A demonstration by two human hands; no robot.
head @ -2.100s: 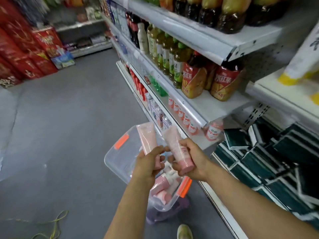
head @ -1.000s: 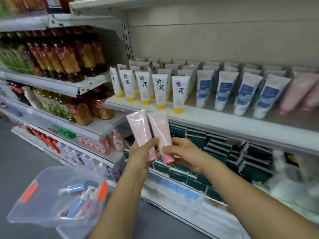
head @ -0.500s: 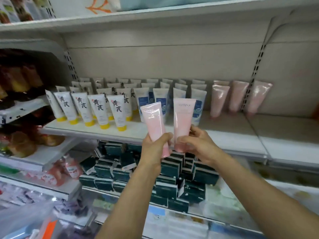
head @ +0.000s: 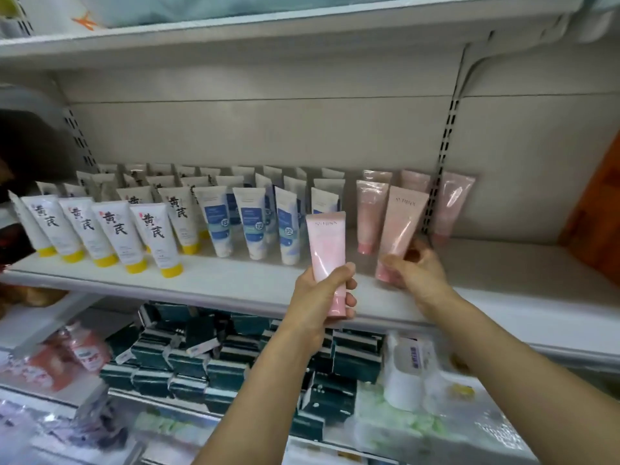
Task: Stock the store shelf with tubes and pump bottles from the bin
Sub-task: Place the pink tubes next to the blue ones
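Note:
My left hand (head: 322, 293) grips a pink tube (head: 327, 243) upright, cap down, in front of the white shelf (head: 235, 283). My right hand (head: 414, 271) holds a second pink tube (head: 401, 223) by its lower end, cap down, over the shelf. It tilts beside the pink tubes (head: 369, 209) that stand at the back right of the shelf. The bin is out of view.
White tubes with yellow caps (head: 114, 229) and white-and-blue tubes (head: 251, 226) fill the left and middle of the shelf in rows. Bare shelf surface (head: 520, 270) lies to the right of the pink tubes. Dark green boxes (head: 218, 357) are stacked on the shelf below.
My view swung from the bin on the floor up to the shelf. My right hand moved its pink tube right and forward to the pink tubes; my left hand stays lower with its tube.

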